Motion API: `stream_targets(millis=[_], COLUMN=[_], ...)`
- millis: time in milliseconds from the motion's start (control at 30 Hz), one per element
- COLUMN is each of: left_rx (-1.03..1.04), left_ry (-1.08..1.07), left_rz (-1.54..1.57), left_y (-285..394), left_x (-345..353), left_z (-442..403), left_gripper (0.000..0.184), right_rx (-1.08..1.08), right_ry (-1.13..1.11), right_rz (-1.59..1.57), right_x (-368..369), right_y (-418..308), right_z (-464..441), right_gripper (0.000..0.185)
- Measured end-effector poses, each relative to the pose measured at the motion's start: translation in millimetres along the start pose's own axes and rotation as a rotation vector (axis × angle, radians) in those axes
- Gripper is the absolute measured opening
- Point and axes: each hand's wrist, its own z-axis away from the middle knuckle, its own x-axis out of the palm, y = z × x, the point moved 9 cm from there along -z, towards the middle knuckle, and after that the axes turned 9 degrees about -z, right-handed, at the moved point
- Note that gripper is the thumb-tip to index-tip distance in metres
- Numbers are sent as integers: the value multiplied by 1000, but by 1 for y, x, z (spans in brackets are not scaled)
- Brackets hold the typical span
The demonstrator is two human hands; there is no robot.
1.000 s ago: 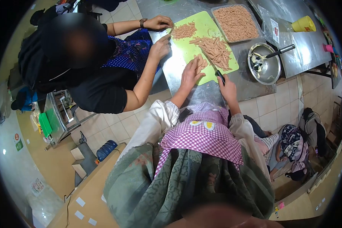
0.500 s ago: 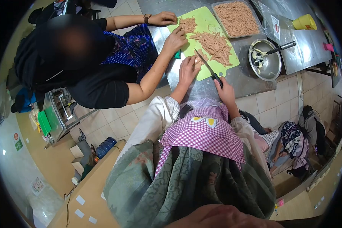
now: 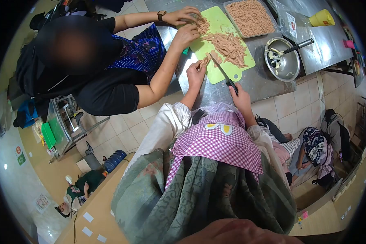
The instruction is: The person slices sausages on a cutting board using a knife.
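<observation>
While left grip [image 3: 196, 75] pinches slices [image 3: 206, 61], right [image 3: 240, 96] clasps knife [image 3: 221, 70].

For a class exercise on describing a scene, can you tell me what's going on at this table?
The camera wearer's right hand holds a knife over a green cutting board, while the left hand touches pinkish slices at its edge. Cut strips lie beyond. Across the corner, a co-worker has both hands by small chopped bits. More chopped food fills a nearby container.
</observation>
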Motion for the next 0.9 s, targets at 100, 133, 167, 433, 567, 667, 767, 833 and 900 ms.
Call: stream_targets(millis=[100,133,167,433,567,667,767,833,900], left_rx=[-144,-206,-194,-206,-202,-208,-153,-28,17], left_ry=[-20,-45,-34,-22,7,13,-1,2,-87], left_rz=[137,183,192,258,268,252,194,145,48], left_y=[-21,-24,-23,-37,-30,-21,1,22,46], left_x=[7,9,7,17,14,9,-3,-6,-9], left_z=[0,1,1,4,6,5,6,10,18], left_gripper=[28,29,29,31,31,30,29,28,23], right_rx=[14,20,27,87,111,91,126,115,113], right_ry=[-39,-52,-67,72,27,43,12,22,27], right_rz=[23,29,36,20,24,13,19,0,-14], right_x=[6,10,13,3,-4,-3,-1,-1,-3], right_y=[-3,-1,0,13,3,2,5,8,9], right_z=[3,3,4,5,8,13,16,17,17], right_gripper=[38,37,37,37,38,39,40,40,40])
